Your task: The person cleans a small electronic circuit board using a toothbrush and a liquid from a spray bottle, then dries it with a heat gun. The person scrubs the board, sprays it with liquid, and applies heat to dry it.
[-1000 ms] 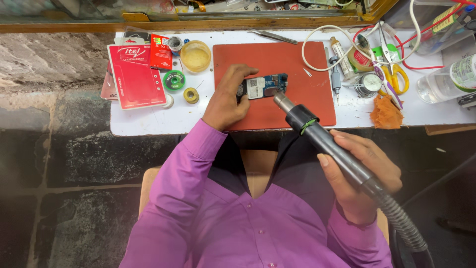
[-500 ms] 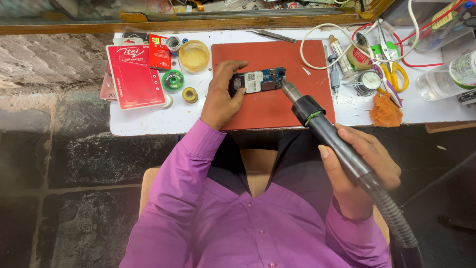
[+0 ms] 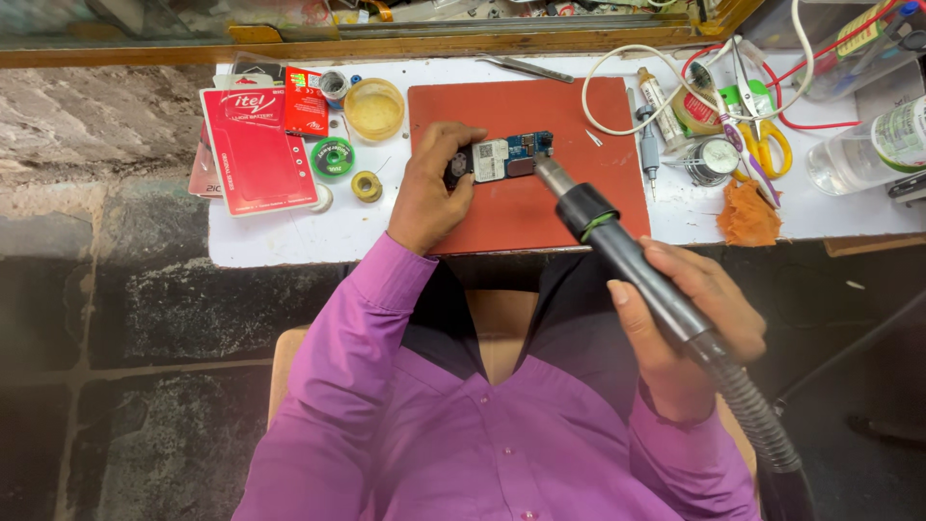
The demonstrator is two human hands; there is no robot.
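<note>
Left end of circuit board (image 3: 502, 160) covered by fingers of left hand (image 3: 431, 190); grip underneath not seen. Mid-length of hot-air handpiece (image 3: 617, 253) hidden inside right hand (image 3: 690, 323); its ribbed hose (image 3: 762, 434) cut off at bottom edge. Gap between nozzle tip and board too small to be judged. Clear plastic bottle (image 3: 868, 145) cropped at right edge. Clutter behind wooden rail (image 3: 386, 43) cut by top edge, blurred. Front edge of red mat (image 3: 540, 212) partly masked by left wrist.
</note>
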